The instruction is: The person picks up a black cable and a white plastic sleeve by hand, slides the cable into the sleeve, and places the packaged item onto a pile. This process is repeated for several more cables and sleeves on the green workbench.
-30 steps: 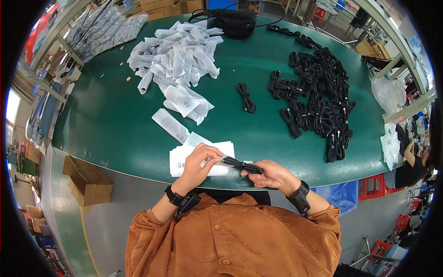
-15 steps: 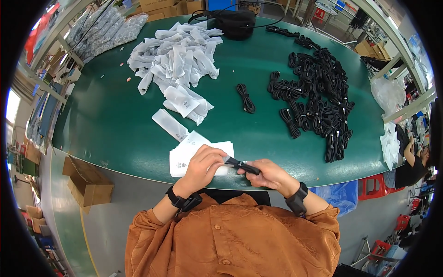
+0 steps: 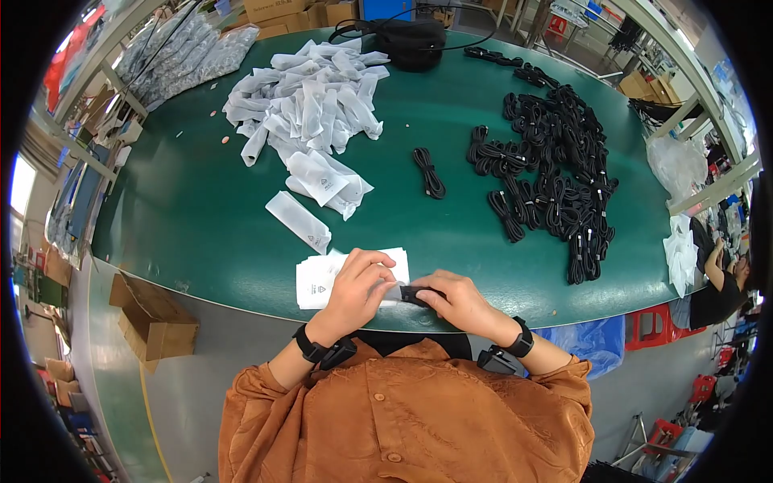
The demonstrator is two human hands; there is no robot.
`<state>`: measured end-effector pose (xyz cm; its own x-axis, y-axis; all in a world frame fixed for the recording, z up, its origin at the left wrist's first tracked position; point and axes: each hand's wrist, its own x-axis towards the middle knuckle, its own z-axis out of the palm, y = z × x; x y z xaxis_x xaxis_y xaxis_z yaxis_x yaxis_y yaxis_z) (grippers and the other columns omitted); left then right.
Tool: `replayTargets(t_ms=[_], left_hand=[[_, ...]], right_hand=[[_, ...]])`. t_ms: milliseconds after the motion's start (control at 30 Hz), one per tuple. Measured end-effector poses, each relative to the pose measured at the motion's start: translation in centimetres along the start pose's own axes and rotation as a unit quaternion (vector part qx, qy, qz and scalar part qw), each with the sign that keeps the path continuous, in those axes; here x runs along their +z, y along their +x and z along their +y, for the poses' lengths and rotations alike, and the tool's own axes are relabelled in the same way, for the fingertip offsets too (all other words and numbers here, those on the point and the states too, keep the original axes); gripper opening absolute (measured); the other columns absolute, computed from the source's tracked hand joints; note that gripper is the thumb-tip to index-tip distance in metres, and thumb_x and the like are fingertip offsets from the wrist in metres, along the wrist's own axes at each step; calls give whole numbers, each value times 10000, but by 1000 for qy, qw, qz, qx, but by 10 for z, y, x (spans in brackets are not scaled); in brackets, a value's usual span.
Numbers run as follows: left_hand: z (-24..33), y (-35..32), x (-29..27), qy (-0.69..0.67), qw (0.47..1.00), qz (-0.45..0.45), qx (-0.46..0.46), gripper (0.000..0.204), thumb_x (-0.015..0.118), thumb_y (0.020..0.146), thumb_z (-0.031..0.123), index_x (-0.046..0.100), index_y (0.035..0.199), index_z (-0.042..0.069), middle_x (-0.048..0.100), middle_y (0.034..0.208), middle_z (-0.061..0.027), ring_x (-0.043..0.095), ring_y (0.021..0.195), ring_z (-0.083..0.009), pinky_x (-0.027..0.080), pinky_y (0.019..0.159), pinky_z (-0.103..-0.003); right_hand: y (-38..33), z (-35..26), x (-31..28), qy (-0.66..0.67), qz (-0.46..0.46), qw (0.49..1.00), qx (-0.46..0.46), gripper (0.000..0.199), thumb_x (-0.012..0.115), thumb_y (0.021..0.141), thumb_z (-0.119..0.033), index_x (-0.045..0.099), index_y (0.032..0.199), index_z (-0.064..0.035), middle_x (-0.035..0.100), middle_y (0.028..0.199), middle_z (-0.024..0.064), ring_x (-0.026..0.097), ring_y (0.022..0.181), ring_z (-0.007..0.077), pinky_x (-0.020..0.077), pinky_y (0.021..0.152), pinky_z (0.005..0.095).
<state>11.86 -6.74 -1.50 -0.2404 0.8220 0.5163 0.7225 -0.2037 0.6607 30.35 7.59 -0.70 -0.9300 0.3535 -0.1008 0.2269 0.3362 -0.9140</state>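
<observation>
Just above the near edge of the green table, my left hand [image 3: 361, 286] pinches the mouth of a frosted white bag [image 3: 393, 293]. My right hand [image 3: 465, 304] grips a coiled black cable [image 3: 414, 295], whose left end is at or inside the bag's mouth; fingers hide how far in it is. Under and beside my left hand lies a stack of flat white bags [image 3: 310, 282]. One filled frosted bag [image 3: 299, 220] lies beyond the stack, and a lone coiled cable [image 3: 428, 172] rests mid-table.
A heap of filled frosted bags [image 3: 314, 101] covers the table's far left. Bundled black cables [image 3: 555, 177] are piled on the right. A black pouch [image 3: 409, 42] sits at the far edge. An open cardboard box [image 3: 157, 322] stands on the floor at left; another person [image 3: 717, 290] is at far right.
My right hand has moved left and rolled over, back upward, bringing the cable closer to the bag. Less of the cable shows now. My left hand stays nearly in place.
</observation>
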Motion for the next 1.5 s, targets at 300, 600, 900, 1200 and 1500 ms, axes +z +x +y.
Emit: replayTargets(t_ms=[300,600,900,1200,1500], left_hand=[[5,11,-6,-120,984,-9,-128,71,676,888,20,610,894,45,654,1085,-58,581,951,-171,475,807,-299],[-50,70,-77,-387,868,216,-223,157,625,962,74,620,1118,60,649,1040,-15,549,785,-82,459,712,-219],[-10,-1,-18,20,998,-47,-39,197,747,825,31,643,993,39,591,995,-76,614,862,-200,504,741,-302],[-8,-20,21,60,996,-27,-61,93,721,856,23,635,889,15,602,839,-71,595,764,-190,485,675,-308],[-11,-20,11,-134,964,1,-230,45,672,897,-8,628,899,1,626,878,-43,533,735,-110,456,681,-253]], right_hand=[[18,-18,-1,-101,128,974,-154,299,808,812,-59,640,1058,-32,604,931,97,596,743,144,501,630,290],[83,1,-43,-176,223,933,-223,327,757,847,-75,582,1122,-52,574,1109,146,635,801,221,534,665,302],[121,57,-67,-428,225,869,-104,292,697,879,-148,534,1092,-33,606,1016,197,624,732,380,544,671,468],[46,30,-55,29,116,992,36,175,562,915,-19,459,1056,-24,615,892,114,613,681,151,501,601,290],[-23,13,-45,86,-23,996,12,143,466,945,6,439,1074,-49,654,944,79,551,691,70,468,624,225]])
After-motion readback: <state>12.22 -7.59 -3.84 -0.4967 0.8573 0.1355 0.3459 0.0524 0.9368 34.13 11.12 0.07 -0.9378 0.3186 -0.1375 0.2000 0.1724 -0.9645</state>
